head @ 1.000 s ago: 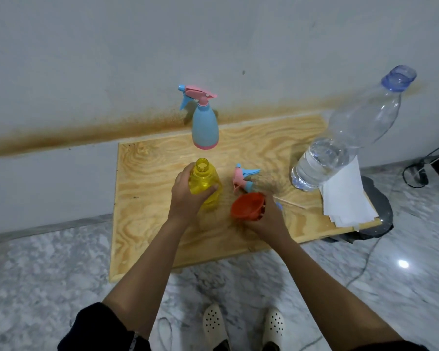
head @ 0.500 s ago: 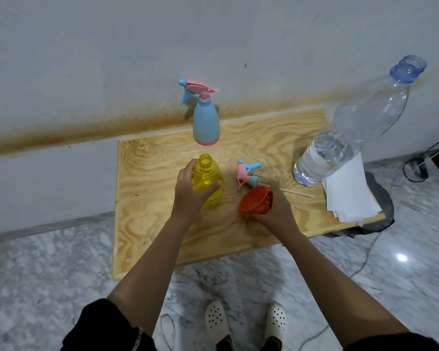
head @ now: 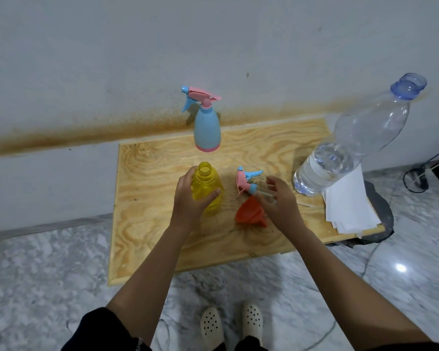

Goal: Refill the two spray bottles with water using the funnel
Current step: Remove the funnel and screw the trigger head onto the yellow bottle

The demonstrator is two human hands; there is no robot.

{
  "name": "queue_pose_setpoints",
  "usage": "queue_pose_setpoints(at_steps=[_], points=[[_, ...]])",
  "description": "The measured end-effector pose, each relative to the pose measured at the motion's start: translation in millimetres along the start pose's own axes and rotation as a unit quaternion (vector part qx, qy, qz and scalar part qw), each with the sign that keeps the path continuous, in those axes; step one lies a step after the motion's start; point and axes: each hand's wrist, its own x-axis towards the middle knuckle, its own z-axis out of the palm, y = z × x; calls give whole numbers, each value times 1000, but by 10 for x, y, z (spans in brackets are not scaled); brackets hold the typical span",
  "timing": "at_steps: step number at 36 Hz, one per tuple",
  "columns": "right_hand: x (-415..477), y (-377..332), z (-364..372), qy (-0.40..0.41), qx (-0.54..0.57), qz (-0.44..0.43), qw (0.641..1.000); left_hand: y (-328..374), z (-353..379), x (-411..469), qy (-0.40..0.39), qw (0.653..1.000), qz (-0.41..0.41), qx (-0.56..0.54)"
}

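Head view: my left hand (head: 188, 201) grips the uncapped yellow bottle (head: 208, 183) upright, I judge to steady it for filling. My right hand (head: 280, 201) hovers empty, fingers spread, just beside the orange funnel (head: 247, 211), which lies on the bench (head: 150, 224) near the loose spray head (head: 245, 179).

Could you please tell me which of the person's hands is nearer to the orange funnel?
Right. The right hand is open at the orange funnel's right edge; the left hand grips the yellow bottle farther off to the funnel's left.
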Motion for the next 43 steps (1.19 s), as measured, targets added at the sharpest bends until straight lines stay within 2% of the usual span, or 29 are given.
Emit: queue_pose_setpoints(at_steps=[2,5,11,14,19,27,34,43], points=[[193,-16,18,2,-32,5,999,-9,8,-15,4,1000,5,-7],[487,-22,91,-79,-106,59,989,-40,32,-46,15,1000,0,-18],[770,27,270,-203,-190,83,957,-91,69,-104,10,1000,2,3],[821,40,295,-210,-202,97,952,-54,126,-151,18,1000,1,-11],[817,-68,272,-161,-169,54,971,21,145,-172,17,999,-5,-27],[771,-719,58,-20,4,-50,999,121,84,-185,-5,998,-56,-31],[544,-1360,-69,-38,226,-72,971,304,70,-193,-1,997,-81,-17],[260,-1669,-136,-37,344,-114,931,430,24,-229,-4,994,-98,-40]])
